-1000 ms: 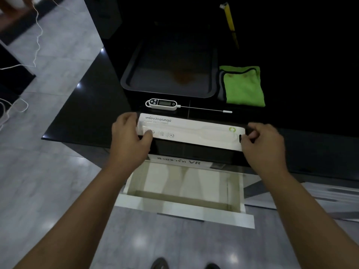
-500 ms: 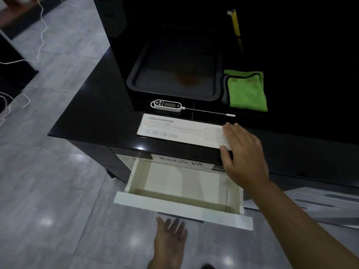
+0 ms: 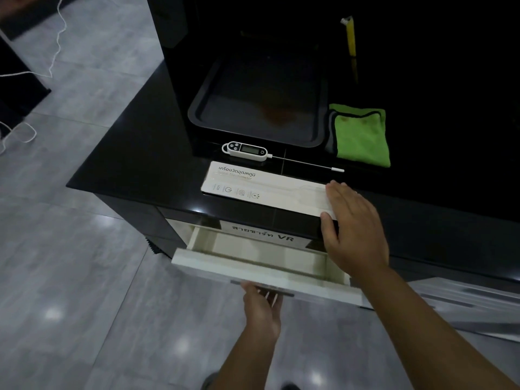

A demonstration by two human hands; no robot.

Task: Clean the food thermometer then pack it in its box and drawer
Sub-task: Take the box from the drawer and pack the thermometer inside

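Note:
The white food thermometer [image 3: 247, 149] lies on the black counter, its thin probe pointing right. Just in front of it lies its long white box [image 3: 261, 190], flat near the counter's front edge. My right hand [image 3: 356, 229] rests flat on the box's right end, with the thumb over the counter edge. Below, the white drawer [image 3: 253, 266] stands pulled out and looks empty. My left hand [image 3: 263, 311] reaches up from below, its fingers hooked on the drawer's grey handle [image 3: 261, 288]. A folded green cloth [image 3: 361, 135] lies to the right of the thermometer.
A dark tray [image 3: 261, 99] with a brown stain sits behind the thermometer. A yellow-handled tool [image 3: 350, 38] stands at the back right. White cables [image 3: 33, 74] trail over the grey tiled floor on the left. My feet show at the bottom edge.
My left hand let go of the box, dropped below the drawer and has risen to its handle. The right hand moved from gripping the box's end to lying flat on it.

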